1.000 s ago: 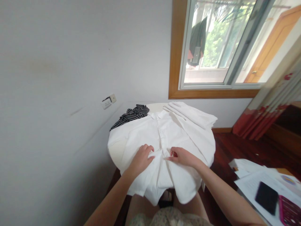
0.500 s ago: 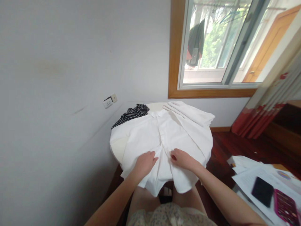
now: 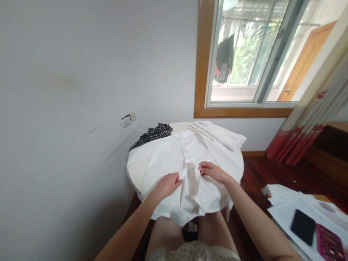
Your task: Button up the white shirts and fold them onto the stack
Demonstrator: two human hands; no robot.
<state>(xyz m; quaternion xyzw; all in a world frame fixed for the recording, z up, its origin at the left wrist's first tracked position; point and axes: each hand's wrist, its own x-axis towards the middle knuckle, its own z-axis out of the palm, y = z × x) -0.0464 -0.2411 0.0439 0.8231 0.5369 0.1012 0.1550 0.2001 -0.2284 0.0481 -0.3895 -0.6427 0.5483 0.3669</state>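
A white collared shirt (image 3: pixel 165 157) lies spread over a round table (image 3: pixel 136 174), its collar at the far side and its hem hanging over the near edge. My left hand (image 3: pixel 169 184) is closed on the left side of the front opening, low on the shirt. On the other side of the opening, my right hand (image 3: pixel 212 171) pinches the front edge and holds it raised. Between the hands the cloth gapes and hangs in folds. The fingertips are partly hidden by the fabric.
Black striped cloth (image 3: pixel 156 133) lies crumpled at the table's back left. Folded white cloth (image 3: pixel 217 133) rests at the back right. Papers (image 3: pixel 282 203), a dark phone (image 3: pixel 303 226) and a pink-edged object (image 3: pixel 329 242) are at the lower right.
My right hand has moved up and slightly away, lifting the shirt's right front edge. The opening between the hands gapes more. My left hand has barely moved.
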